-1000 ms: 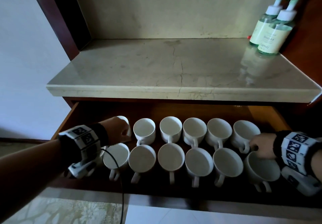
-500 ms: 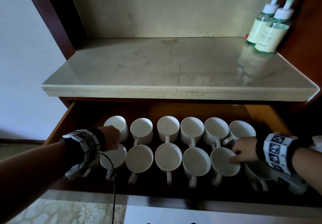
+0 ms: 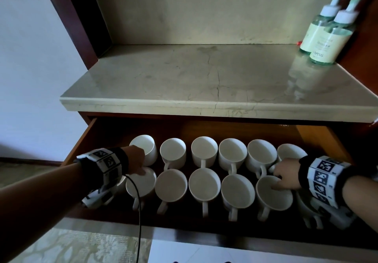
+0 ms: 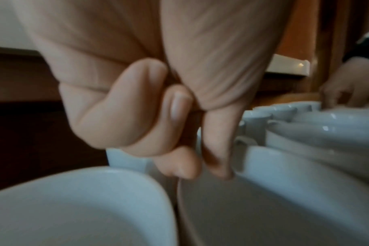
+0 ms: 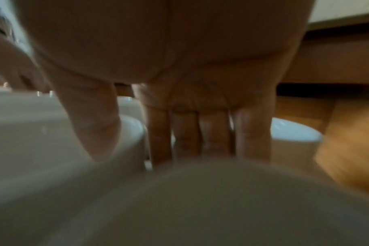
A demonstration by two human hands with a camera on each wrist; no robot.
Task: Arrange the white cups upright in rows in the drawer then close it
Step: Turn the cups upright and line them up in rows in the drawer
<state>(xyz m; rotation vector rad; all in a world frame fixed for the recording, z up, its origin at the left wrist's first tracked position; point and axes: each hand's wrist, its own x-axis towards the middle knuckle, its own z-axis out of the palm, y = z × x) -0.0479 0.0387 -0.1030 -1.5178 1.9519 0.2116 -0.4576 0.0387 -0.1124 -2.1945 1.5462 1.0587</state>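
Observation:
The wooden drawer [image 3: 86,140] stands pulled out, holding white cups upright in two rows, a back row [image 3: 204,151] and a front row [image 3: 204,185], handles toward me. My left hand [image 3: 143,171] reaches in at the left end. Its thumb and index finger [image 4: 179,166] pinch the far rim of a front-row left cup [image 3: 141,185]. My right hand [image 3: 276,183] grips the rim of the fifth front-row cup [image 3: 274,195], which leans a little. In the blurred right wrist view the thumb [image 5: 95,133] sits inside that cup, the other fingers outside.
A cracked marble counter [image 3: 204,78] overhangs the drawer's back. Two green pump bottles [image 3: 321,44] stand at its right rear. A black cable [image 3: 139,211] hangs from my left wrist over the drawer front. Another cup [image 3: 304,203] lies partly under my right wrist.
My right hand left the back-right cup and came to the fifth front cup's rim. My left hand dropped from the back-left cup to the front cup's rim.

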